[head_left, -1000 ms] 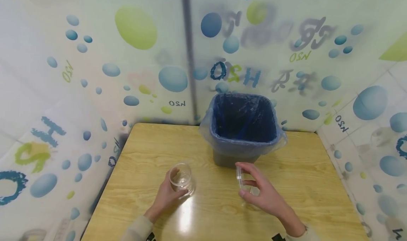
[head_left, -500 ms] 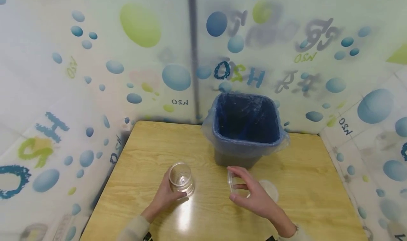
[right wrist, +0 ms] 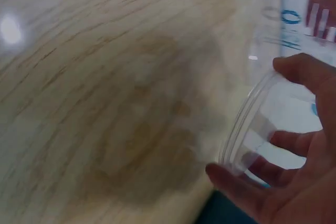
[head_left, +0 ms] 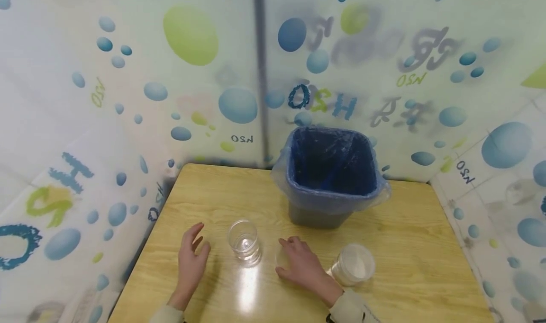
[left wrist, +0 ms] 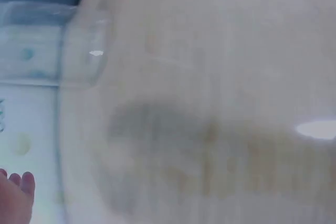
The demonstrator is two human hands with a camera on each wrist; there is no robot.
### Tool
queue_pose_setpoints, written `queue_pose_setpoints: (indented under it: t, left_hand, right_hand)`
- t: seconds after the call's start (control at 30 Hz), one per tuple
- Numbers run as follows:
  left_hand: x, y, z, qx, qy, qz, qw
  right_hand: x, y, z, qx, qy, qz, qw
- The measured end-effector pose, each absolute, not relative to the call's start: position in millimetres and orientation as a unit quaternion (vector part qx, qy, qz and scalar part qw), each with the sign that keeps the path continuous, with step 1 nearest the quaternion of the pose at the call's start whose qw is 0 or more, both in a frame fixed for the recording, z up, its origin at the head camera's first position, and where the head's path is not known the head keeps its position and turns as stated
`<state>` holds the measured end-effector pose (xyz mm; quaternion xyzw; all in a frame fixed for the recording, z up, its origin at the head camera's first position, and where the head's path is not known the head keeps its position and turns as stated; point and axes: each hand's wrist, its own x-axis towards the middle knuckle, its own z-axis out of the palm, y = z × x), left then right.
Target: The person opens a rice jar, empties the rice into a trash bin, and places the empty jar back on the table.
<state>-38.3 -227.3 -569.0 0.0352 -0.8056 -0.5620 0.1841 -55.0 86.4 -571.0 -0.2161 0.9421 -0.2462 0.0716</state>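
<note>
A clear plastic cup (head_left: 244, 240) stands on the table between the two hands. My left hand (head_left: 192, 261) is apart from it on its left, fingers loosely bent and holding nothing; its fingertips (left wrist: 27, 183) show at the lower left of the left wrist view, below the cup (left wrist: 37, 51). My right hand (head_left: 304, 268) pinches a round clear lid (right wrist: 247, 119) by its rim, thumb on one side and fingers on the other. The lid is tilted on edge in the right wrist view. In the head view it is faint beside the fingers.
A second clear container (head_left: 353, 265) with a whitish round top stands right of my right wrist. Behind, a bin (head_left: 317, 215) lined with a blue bag stands on the wooden table (head_left: 213, 195). Patterned curtains or walls (head_left: 192, 100) enclose the table.
My left hand has let go of the cup and moved left. My right hand, with the lid, has moved left and slightly down, uncovering the second container.
</note>
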Motion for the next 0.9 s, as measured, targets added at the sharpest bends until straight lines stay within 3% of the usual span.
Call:
queue_pose_setpoints:
  t: [0.2,0.43,0.57,0.77,0.9]
  left_hand:
    - [-42,-223,-558,0.070,-0.773,-0.593,0.215]
    - [-41,-218,-554,0.077,-0.762,-0.597,0.239]
    - [-45,-214,-547,0.067,-0.753,-0.606,0.249]
    - [-48,-209,-538,0.057,-0.750,-0.604,0.263]
    - [-47,-204,-533,0.065,-0.762,-0.583,0.275]
  right_hand:
    - [-64,76,-592,-0.214,0.962,-0.167,0.014]
    - [-66,71,-595,-0.211,0.968,-0.128,0.035]
    - [-64,76,-590,-0.203,0.969,-0.140,0.021]
    - [-49,92,-566,-0.213,0.963,-0.161,-0.032]
    - [-30,111,-540,-0.247,0.947,-0.179,-0.105]
